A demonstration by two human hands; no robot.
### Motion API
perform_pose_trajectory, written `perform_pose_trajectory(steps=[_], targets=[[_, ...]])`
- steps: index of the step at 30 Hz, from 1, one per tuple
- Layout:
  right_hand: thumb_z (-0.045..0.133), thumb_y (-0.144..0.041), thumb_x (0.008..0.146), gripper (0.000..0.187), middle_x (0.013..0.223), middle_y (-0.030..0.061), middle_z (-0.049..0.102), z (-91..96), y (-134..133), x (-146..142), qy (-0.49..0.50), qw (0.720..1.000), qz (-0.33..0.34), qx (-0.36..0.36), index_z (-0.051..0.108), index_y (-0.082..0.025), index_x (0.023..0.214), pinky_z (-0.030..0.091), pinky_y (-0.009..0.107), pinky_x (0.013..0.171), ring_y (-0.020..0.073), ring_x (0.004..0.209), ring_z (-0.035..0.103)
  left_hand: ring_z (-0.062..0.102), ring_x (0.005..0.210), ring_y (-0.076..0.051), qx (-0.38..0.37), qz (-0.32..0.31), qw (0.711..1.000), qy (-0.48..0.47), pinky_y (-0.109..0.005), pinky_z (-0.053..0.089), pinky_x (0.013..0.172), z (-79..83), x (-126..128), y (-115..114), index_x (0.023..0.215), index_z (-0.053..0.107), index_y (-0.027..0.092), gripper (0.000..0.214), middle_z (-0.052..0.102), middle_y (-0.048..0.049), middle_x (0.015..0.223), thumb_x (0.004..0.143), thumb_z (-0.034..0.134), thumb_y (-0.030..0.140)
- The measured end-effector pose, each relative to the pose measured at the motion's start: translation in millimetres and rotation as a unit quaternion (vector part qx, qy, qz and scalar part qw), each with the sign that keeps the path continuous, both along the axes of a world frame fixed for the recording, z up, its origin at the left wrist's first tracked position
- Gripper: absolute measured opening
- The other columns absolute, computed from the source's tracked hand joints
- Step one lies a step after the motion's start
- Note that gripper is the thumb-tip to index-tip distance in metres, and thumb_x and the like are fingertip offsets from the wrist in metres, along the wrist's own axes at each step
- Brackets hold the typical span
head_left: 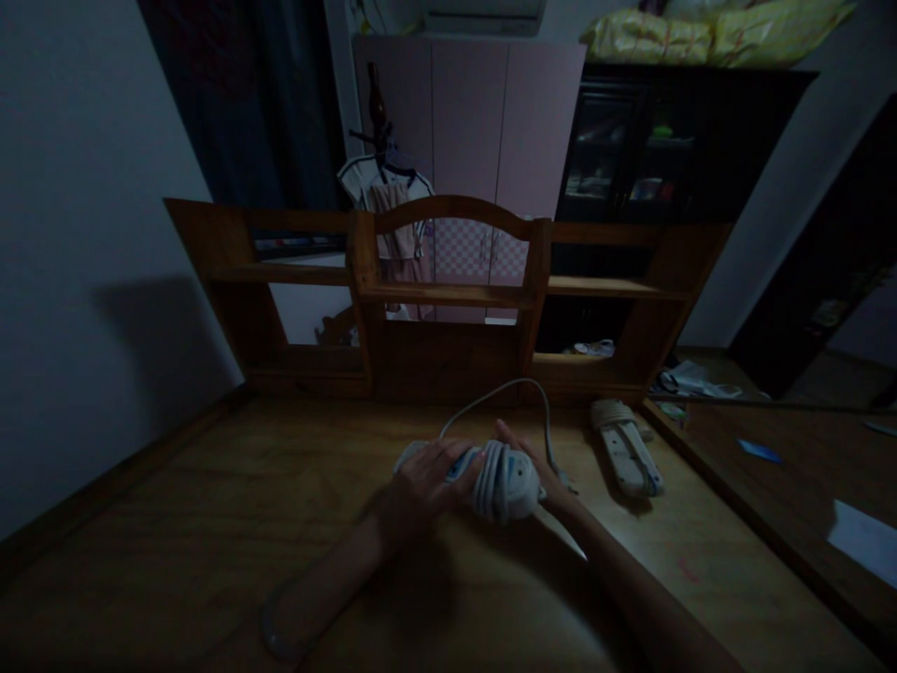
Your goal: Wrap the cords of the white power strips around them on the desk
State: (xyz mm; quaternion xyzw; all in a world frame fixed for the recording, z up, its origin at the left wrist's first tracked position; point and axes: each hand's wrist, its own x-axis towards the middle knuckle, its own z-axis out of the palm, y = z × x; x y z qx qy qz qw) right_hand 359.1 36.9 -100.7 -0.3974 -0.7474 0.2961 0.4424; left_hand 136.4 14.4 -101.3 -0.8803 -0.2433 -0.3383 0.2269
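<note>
A white and blue power strip [522, 486] is held just above the wooden desk, with its grey cord [494, 481] wound in several turns around one end. My left hand [427, 481] is closed around the strip's left part, its fingers over the top. My right hand [529, 458] is against the far right side of the strip, behind the coils; most of its fingers are hidden. A free loop of the cord [519, 381] arches up behind both hands and comes down to a plug [566, 481] beside my right wrist.
A second power strip [631, 458], wrapped in its own cord, lies on the desk [301, 477] to the right. A wooden shelf unit [448, 297] stands along the back edge. On the lower surface at right are a blue card [759, 451] and white paper [865, 540].
</note>
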Motion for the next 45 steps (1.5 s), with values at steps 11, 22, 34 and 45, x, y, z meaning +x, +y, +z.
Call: perform_pose_trajectory(steps=[11, 22, 34, 45], targets=[[0.043, -0.029, 0.094, 0.025, 0.099, 0.0069, 0.064, -3.7, -3.5, -35.6, 0.001, 0.99, -0.068, 0.126, 0.052, -0.022, 0.117, 0.045, 0.03, 0.075, 0.0195, 0.086, 0.06, 0.055, 0.116, -0.024, -0.145, 0.142, 0.936, -0.287, -0.036, 0.05, 0.092, -9.9, 8.4, 20.1, 0.14, 0.026, 0.026, 0.07, 0.052, -0.0098, 0.131, 0.081, 0.063, 0.032], [0.051, -0.039, 0.091, 0.034, 0.078, -0.0016, 0.051, -13.5, 1.9, -31.4, 0.122, 0.98, 0.129, -0.094, 0.043, -0.022, 0.12, 0.043, 0.021, 0.057, 0.0115, 0.064, 0.049, 0.064, 0.101, -0.023, -0.213, 0.226, 0.807, -0.502, -0.032, 0.052, 0.081, 4.3, 8.1, 32.2, 0.133, 0.037, 0.027, 0.064, 0.064, -0.0063, 0.114, 0.078, 0.065, 0.043], [0.039, -0.023, 0.097, 0.031, 0.097, 0.0085, 0.055, -10.0, -8.5, -30.3, -0.092, 0.967, -0.015, 0.236, 0.049, -0.022, 0.126, 0.047, 0.027, 0.072, 0.0168, 0.082, 0.057, 0.065, 0.098, -0.022, -0.199, 0.25, 0.827, -0.463, -0.03, 0.051, 0.078, 3.3, 6.2, 35.7, 0.133, 0.036, 0.023, 0.062, 0.063, -0.0079, 0.115, 0.079, 0.064, 0.039], [0.039, -0.022, 0.098, 0.018, 0.09, 0.0042, 0.058, -10.6, -16.8, -27.5, -0.331, 0.897, -0.035, 0.291, 0.055, -0.019, 0.105, 0.033, 0.024, 0.05, 0.0115, 0.062, 0.053, 0.059, 0.1, -0.023, -0.155, 0.33, 0.927, -0.088, -0.028, 0.048, 0.072, 8.2, -0.5, 21.5, 0.146, 0.013, 0.026, 0.068, 0.054, -0.0094, 0.123, 0.089, 0.049, 0.028]])
